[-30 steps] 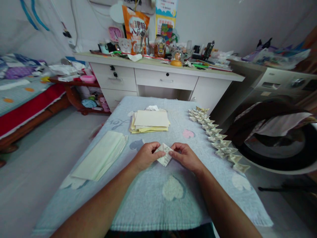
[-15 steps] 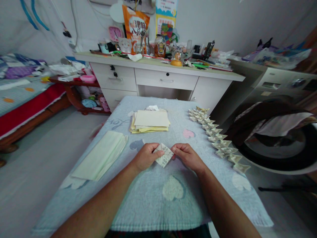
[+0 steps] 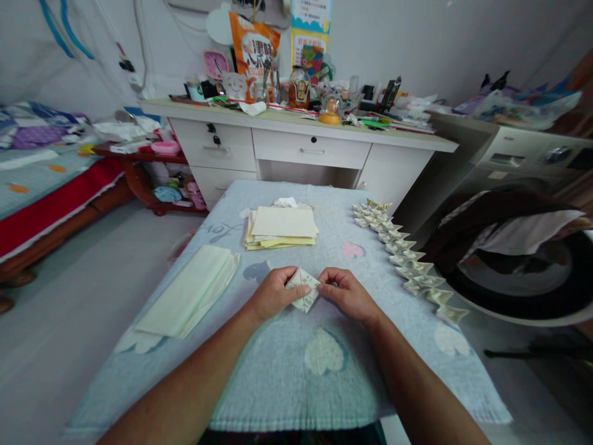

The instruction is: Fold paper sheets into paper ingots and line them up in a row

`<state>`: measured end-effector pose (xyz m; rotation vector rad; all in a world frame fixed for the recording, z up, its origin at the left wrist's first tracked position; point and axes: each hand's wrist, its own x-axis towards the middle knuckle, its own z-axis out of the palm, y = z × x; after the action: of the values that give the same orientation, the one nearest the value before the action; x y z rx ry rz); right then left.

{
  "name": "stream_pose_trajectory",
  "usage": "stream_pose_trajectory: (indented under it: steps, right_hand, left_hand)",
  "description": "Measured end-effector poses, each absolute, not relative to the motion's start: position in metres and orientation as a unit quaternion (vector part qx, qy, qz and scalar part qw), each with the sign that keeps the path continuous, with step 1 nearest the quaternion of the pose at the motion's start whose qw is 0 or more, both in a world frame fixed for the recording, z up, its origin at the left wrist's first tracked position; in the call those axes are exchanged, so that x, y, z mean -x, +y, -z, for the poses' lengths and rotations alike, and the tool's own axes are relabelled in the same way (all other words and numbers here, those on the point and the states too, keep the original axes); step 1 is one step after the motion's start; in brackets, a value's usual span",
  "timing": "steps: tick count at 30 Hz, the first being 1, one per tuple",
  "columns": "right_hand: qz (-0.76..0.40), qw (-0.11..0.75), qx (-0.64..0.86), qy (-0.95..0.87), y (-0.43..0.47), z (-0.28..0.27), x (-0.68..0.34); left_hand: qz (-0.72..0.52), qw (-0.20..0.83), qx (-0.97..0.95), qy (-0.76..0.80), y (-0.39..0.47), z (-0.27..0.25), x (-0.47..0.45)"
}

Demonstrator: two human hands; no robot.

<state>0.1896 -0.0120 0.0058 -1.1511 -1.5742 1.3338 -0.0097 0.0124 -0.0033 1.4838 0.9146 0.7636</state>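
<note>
Between my hands, above the cloth-covered table (image 3: 278, 377), is a small folded square of printed paper (image 3: 306, 301), turned so a corner points toward me. My left hand (image 3: 274, 293) grips its left side, thumb lying across the front. At its right corner, my right hand (image 3: 345, 293) pinches the edge between thumb and fingers. A stack of cream and yellow paper sheets (image 3: 285, 221) lies beyond my hands. To the left rests a pile of pale green sheets (image 3: 189, 290). Several folded paper pieces (image 3: 410, 256) form a slanting row on the right.
A white desk (image 3: 310, 145) stands behind the table, its top crowded with a jar (image 3: 299, 88), an orange bag (image 3: 254, 52) and other items. On the right is a washing machine (image 3: 523, 154) with clothes hanging from its door opening. A bed (image 3: 55, 179) is at the left.
My right thumb has shifted left over the paper's right corner, and the fingers have curled more. The left thumb reaches slightly farther across the paper.
</note>
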Motion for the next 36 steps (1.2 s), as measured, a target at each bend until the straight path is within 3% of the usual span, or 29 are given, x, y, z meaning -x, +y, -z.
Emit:
stream_pose_trajectory:
  steps: [10,31,36]
  right_hand:
    - [-0.552,0.375,0.447,-0.596,-0.011,0.0,-0.19]
    - [-0.502,0.375,0.433,-0.648,-0.012,0.005,-0.18]
    - [-0.541,0.38,0.422,-0.621,-0.011,0.006,-0.182]
  left_hand:
    - [-0.312,0.587,-0.637,0.389,0.014,0.008,0.01]
    - [-0.286,0.55,-0.682,0.389,0.011,0.008,0.009]
    - [-0.281,0.546,-0.689,0.385,0.013,0.009,0.01]
